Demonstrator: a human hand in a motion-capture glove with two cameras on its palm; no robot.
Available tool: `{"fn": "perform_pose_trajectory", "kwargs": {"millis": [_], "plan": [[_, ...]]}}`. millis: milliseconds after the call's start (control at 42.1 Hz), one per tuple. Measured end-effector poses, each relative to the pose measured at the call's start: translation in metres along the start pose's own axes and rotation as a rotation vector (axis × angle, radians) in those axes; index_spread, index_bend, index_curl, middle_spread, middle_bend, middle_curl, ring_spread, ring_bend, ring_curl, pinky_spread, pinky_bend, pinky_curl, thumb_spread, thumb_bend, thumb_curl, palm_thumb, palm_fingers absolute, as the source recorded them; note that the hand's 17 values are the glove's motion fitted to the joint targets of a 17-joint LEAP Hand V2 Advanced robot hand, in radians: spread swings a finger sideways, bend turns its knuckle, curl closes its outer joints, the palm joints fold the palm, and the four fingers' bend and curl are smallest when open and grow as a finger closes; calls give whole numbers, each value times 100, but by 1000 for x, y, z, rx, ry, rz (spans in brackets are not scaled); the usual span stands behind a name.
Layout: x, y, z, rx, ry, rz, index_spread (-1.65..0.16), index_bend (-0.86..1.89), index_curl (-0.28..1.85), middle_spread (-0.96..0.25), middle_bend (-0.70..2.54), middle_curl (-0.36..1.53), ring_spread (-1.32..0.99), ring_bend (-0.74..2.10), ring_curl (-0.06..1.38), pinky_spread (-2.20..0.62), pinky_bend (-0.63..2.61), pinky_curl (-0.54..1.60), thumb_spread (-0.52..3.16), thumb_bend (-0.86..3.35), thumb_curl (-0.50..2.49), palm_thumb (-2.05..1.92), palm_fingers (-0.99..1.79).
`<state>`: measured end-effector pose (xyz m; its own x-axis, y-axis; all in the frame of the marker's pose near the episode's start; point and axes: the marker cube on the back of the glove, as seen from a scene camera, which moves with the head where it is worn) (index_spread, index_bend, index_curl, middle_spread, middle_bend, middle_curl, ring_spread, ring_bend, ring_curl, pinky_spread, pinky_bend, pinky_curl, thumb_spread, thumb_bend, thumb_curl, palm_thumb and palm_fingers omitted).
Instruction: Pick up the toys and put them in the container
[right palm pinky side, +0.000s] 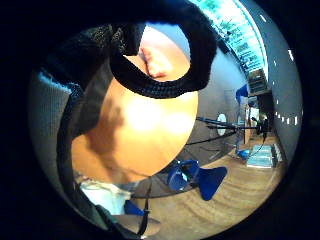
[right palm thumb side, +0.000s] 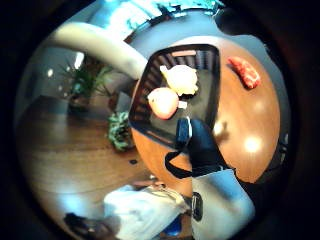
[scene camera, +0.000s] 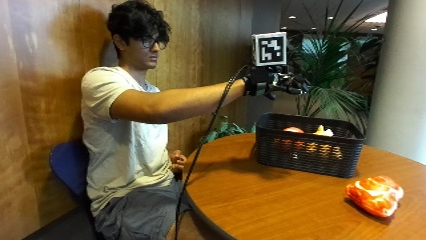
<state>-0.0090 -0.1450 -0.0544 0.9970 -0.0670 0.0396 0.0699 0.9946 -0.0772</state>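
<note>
Hovering high above the black basket (scene camera: 309, 145), the gloved right hand (scene camera: 273, 81) is out at the end of a straight arm, well clear of everything on the round wooden table (scene camera: 279, 200). Fingers look relaxed and spread out a bit, nothing in them as far as I can see, so the hand is empty.

Using the basket as the landmark: it sits on the table on the far side from the person, and two toys are already inside. One is a reddish-orange round one (right palm thumb side: 163, 103), the other a yellow one (right palm thumb side: 181, 79), lying right next to each other and touching or nearly so. From the outside view you only see their tops poking over the rim.

One toy is still outside the basket, a red-orange and white lumpy thing (scene camera: 375, 195). It lies on the tabletop near the table edge, apart from the basket and on the side away from the person. So it's well below the hand and off to the side, not under it. The thumb side palm view shows the same: basket with two toys right below the palm, and the red toy on bare wood beside the basket.

The bare hand (scene camera: 177, 161) rests down by the table edge near the person's lap.
</note>
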Motion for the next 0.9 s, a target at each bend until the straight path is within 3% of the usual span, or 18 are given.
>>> {"fn": "perform_pose_trajectory", "kwargs": {"millis": [71, 190, 404, 571, 904], "plan": [[3, 9, 3, 3, -5, 12, -31, 22, 50, -6, 17, 45, -9, 50, 50, 3, 95, 30, 133, -1, 44, 30, 3], [11, 22, 11, -7, 72, 176, -31, 22, 50, -5, 18, 44, -9, 50, 50, 3, 94, 30, 133, -1, 44, 30, 3], [24, 71, 30, -47, -31, 15, -31, 23, 51, -4, 17, 43, -8, 48, 50, 3, 93, 31, 133, -1, 42, 29, 2], [45, 104, 50, -60, 122, 92, -30, 25, 51, -3, 17, 41, -7, 44, 49, 3, 94, 31, 135, -1, 41, 27, -1], [43, 134, 70, -8, -21, 99, -30, 25, 51, -1, 16, 38, -4, 39, 48, 3, 93, 32, 139, -1, 39, 24, -2]]}}
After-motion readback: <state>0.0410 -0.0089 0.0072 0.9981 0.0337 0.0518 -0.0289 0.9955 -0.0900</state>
